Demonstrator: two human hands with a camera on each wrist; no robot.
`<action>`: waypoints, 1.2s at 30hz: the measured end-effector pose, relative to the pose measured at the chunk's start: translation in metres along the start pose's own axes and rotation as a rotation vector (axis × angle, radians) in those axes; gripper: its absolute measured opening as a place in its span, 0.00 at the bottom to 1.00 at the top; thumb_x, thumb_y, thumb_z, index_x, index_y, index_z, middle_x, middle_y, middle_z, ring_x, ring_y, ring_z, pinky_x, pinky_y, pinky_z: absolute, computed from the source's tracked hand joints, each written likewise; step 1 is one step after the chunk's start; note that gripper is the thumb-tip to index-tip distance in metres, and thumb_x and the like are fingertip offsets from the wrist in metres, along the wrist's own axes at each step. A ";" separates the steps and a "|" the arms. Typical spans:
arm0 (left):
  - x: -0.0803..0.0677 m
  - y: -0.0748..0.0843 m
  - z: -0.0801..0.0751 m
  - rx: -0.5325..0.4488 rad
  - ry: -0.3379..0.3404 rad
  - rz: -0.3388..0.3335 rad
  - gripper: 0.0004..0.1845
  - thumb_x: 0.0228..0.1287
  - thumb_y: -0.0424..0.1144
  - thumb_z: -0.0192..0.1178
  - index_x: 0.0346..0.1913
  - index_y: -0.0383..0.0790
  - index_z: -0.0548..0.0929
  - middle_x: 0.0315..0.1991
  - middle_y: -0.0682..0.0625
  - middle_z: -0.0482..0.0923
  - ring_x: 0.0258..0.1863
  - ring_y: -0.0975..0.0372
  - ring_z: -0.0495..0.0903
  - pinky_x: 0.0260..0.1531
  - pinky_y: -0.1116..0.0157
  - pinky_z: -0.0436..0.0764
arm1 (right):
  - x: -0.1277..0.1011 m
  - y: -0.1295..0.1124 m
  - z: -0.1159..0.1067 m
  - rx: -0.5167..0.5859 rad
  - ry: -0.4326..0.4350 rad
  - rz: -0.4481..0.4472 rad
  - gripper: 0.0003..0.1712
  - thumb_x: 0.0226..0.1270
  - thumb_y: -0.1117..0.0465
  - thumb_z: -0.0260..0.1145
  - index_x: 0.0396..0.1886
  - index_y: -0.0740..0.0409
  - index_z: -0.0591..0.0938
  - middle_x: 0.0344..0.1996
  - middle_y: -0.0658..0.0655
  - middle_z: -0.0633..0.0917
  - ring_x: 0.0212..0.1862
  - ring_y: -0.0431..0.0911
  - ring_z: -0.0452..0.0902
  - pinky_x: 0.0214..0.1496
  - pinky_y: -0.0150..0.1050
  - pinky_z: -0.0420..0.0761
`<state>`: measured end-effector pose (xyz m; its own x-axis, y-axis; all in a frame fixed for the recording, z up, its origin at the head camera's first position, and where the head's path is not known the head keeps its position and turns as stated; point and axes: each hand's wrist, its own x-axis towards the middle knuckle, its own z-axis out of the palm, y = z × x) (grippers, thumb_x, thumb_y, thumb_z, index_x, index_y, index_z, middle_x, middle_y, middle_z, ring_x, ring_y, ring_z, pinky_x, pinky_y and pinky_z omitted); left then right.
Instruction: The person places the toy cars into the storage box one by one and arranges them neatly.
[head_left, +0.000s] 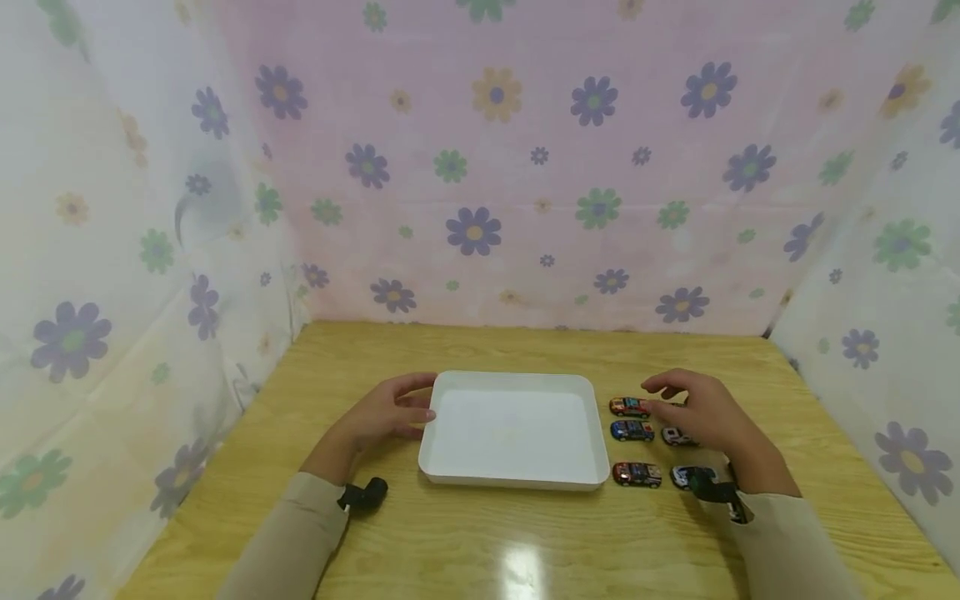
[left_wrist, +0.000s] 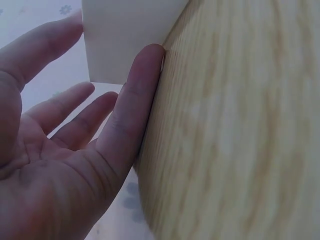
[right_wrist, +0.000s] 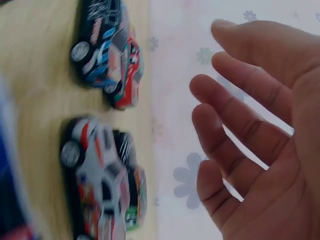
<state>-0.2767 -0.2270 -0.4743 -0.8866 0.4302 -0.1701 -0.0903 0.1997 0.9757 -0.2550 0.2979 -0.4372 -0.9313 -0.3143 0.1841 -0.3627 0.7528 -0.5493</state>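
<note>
Left hand (head_left: 390, 414) fingers spread, touching white tray (head_left: 450, 467) edge; right hand (head_left: 701, 412) spread, empty, hovering over toy cars (head_left: 632, 431).

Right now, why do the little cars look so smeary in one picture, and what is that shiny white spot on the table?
In the right wrist view the toy cars are blurred, most at the lower left edge, while the right hand looks sharper. In the head view the shiny spot is lamp glare on the wooden table, and the cars there are small but clear. The left wrist view is soft on the wood grain.
</note>
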 end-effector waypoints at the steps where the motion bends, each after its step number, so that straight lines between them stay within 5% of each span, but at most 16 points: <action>1: 0.000 0.000 0.000 -0.002 -0.003 -0.002 0.42 0.66 0.36 0.72 0.79 0.46 0.64 0.75 0.43 0.69 0.71 0.47 0.74 0.52 0.49 0.88 | 0.003 -0.001 0.000 0.000 -0.004 0.013 0.18 0.73 0.52 0.70 0.58 0.51 0.86 0.55 0.57 0.86 0.53 0.54 0.81 0.46 0.48 0.84; 6: 0.002 -0.001 0.001 -0.008 0.001 -0.007 0.44 0.64 0.36 0.73 0.80 0.49 0.63 0.77 0.46 0.66 0.72 0.47 0.72 0.53 0.50 0.88 | 0.010 -0.001 0.001 0.014 -0.039 0.065 0.21 0.73 0.52 0.70 0.62 0.52 0.84 0.58 0.59 0.85 0.57 0.58 0.80 0.51 0.56 0.85; 15: 0.001 0.002 0.003 -0.028 0.025 -0.008 0.42 0.65 0.32 0.71 0.79 0.46 0.64 0.77 0.44 0.67 0.74 0.46 0.70 0.53 0.50 0.87 | 0.012 -0.002 -0.002 0.035 -0.053 0.090 0.23 0.73 0.53 0.70 0.64 0.53 0.83 0.61 0.61 0.84 0.59 0.60 0.80 0.51 0.57 0.85; 27: 0.002 0.000 0.006 -0.070 0.085 -0.067 0.42 0.69 0.33 0.68 0.81 0.41 0.60 0.77 0.36 0.64 0.67 0.46 0.77 0.52 0.48 0.88 | 0.015 0.001 0.002 0.144 -0.150 0.111 0.26 0.72 0.54 0.71 0.66 0.58 0.82 0.59 0.65 0.84 0.43 0.47 0.84 0.37 0.42 0.84; 36: 0.004 -0.002 0.007 -0.100 0.138 -0.097 0.38 0.68 0.33 0.68 0.78 0.42 0.66 0.74 0.38 0.68 0.62 0.50 0.80 0.51 0.49 0.88 | 0.015 0.000 0.011 0.161 -0.147 0.160 0.25 0.73 0.55 0.70 0.66 0.59 0.82 0.64 0.66 0.81 0.48 0.51 0.84 0.40 0.42 0.86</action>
<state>-0.2764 -0.2195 -0.4784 -0.9246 0.2874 -0.2502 -0.2168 0.1434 0.9656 -0.2688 0.2866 -0.4430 -0.9571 -0.2881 -0.0298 -0.1899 0.7018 -0.6866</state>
